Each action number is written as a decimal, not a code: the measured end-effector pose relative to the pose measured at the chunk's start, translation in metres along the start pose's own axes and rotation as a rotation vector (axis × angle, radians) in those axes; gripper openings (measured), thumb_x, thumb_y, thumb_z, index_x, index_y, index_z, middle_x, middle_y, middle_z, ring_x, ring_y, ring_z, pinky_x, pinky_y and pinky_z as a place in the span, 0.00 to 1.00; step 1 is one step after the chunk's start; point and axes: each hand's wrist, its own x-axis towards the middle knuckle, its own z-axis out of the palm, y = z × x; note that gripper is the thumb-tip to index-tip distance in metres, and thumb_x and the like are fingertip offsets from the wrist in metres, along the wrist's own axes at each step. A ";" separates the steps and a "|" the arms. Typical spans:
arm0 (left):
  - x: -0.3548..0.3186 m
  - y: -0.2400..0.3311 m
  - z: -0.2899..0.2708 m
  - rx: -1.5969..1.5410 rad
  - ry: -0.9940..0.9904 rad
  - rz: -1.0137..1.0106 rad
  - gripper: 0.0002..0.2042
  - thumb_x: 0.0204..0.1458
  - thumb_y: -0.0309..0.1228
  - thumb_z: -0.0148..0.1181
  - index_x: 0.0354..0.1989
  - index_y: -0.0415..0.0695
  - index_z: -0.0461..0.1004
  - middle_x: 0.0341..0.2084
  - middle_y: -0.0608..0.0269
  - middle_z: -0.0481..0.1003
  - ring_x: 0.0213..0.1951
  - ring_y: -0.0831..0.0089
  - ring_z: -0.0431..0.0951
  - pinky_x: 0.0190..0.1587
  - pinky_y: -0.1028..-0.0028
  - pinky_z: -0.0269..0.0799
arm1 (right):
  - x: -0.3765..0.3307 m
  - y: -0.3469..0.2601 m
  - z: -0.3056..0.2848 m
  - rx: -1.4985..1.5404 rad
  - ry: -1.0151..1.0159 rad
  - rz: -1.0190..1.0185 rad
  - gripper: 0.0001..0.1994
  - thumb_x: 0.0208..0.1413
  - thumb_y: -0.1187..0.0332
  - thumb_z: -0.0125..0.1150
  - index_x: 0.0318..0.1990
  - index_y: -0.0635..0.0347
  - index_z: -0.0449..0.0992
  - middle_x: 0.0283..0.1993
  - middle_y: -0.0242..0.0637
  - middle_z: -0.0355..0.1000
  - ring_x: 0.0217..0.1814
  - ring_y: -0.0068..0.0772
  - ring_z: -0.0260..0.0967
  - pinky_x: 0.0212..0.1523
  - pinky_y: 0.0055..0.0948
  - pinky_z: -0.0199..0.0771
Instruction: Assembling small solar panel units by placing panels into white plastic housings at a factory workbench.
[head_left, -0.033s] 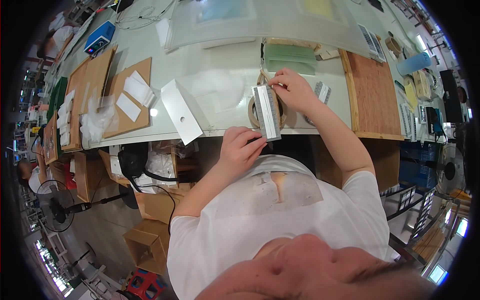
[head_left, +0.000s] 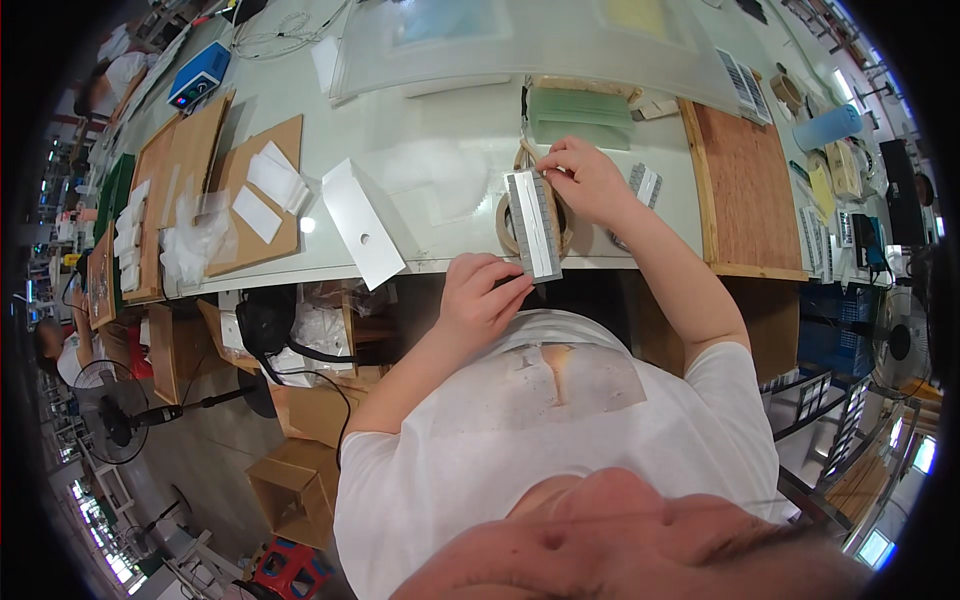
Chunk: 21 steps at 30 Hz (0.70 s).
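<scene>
A long, narrow grey strip (head_left: 533, 225) has a pale band down its middle and dark marks along its sides. It lies over a roll of tan tape (head_left: 505, 225) at the table's near edge. My left hand (head_left: 482, 300) pinches the strip's near end between thumb and fingers. At its far end, my right hand (head_left: 590, 182) is closed, with thumb and fingertips at the corner. A similar grey piece (head_left: 645, 186) rests behind my right wrist, partly hidden. Left of the strip, a white flat panel with a small hole (head_left: 362, 225) overhangs the edge.
Green sheets (head_left: 580, 118) lie beyond my hands, below a large translucent sheet (head_left: 540, 45). A wooden board (head_left: 750, 190) occupies the right side. At left are brown boards (head_left: 285, 140), white cards (head_left: 257, 214) and clear plastic (head_left: 195, 245). A blue box (head_left: 199, 75) stands far left.
</scene>
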 end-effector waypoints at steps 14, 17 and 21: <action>-0.002 -0.001 0.001 0.001 -0.004 0.006 0.11 0.37 0.25 0.69 0.32 0.46 0.78 0.34 0.68 0.74 0.39 0.67 0.72 0.40 0.66 0.65 | -0.002 0.002 0.003 -0.050 0.028 -0.060 0.07 0.53 0.72 0.55 0.38 0.57 0.79 0.39 0.36 0.70 0.39 0.37 0.70 0.40 0.31 0.71; -0.001 0.000 0.000 -0.001 -0.008 0.006 0.11 0.37 0.25 0.69 0.32 0.46 0.78 0.34 0.68 0.74 0.39 0.67 0.72 0.40 0.66 0.65 | -0.003 -0.002 0.002 -0.050 0.017 -0.038 0.07 0.54 0.72 0.55 0.38 0.57 0.79 0.38 0.36 0.70 0.39 0.37 0.70 0.39 0.31 0.71; 0.000 0.000 -0.001 0.005 -0.011 0.008 0.11 0.37 0.25 0.69 0.32 0.46 0.79 0.34 0.68 0.75 0.39 0.67 0.72 0.40 0.66 0.65 | -0.004 -0.004 0.002 -0.073 0.014 -0.046 0.07 0.54 0.71 0.55 0.38 0.56 0.79 0.38 0.35 0.70 0.38 0.38 0.71 0.39 0.31 0.71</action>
